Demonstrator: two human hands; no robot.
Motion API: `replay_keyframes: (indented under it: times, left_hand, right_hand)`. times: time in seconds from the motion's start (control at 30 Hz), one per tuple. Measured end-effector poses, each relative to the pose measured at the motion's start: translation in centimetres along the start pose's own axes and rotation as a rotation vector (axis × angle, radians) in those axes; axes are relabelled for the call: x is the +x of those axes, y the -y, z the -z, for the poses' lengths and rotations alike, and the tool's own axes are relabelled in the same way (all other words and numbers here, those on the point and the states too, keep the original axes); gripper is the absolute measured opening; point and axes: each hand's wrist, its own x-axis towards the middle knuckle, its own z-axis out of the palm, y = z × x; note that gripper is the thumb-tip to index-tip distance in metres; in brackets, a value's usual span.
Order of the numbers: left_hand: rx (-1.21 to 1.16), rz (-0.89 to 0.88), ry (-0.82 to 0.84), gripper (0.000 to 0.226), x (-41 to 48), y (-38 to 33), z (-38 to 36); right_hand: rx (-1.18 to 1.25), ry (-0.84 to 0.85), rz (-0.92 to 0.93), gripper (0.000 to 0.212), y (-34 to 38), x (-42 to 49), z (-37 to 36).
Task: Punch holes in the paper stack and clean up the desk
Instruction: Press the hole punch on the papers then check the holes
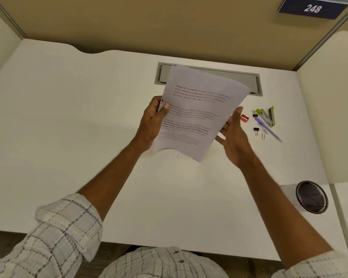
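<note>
A thin stack of printed paper (197, 111) is held up above the white desk (69, 117), tilted to the right. My left hand (152, 121) grips its left edge, thumb on the front; a dark punched hole shows near that edge. My right hand (232, 133) sits at the stack's right edge, fingers spread, the thumb touching the paper. Tiny paper specks (179, 156) lie on the desk under the stack. A green and grey hand-held punch (268, 116) lies to the right.
Beside the punch lie a red sharpener (244, 117), two black binder clips (256, 131), a paper clip (263, 135) and a purple pen (270, 131). A black mesh cup (311, 197) lies at the right edge. A grey cable tray (255, 85) sits behind the paper.
</note>
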Motion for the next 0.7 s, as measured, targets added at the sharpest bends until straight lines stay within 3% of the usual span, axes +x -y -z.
replay_keyframes:
  times: [0.23,0.7]
  left_hand:
    - [-0.079,-0.032,-0.044,0.016,-0.2,-0.6,-0.2]
    - [-0.041,-0.087,-0.024,0.017,-1.8,-1.1,-0.3]
  right_hand:
    - [-0.060,-0.068,0.248,0.024,0.9,-1.2,-2.6]
    - [-0.024,-0.166,0.380,0.029,-0.6,-2.0,-2.4]
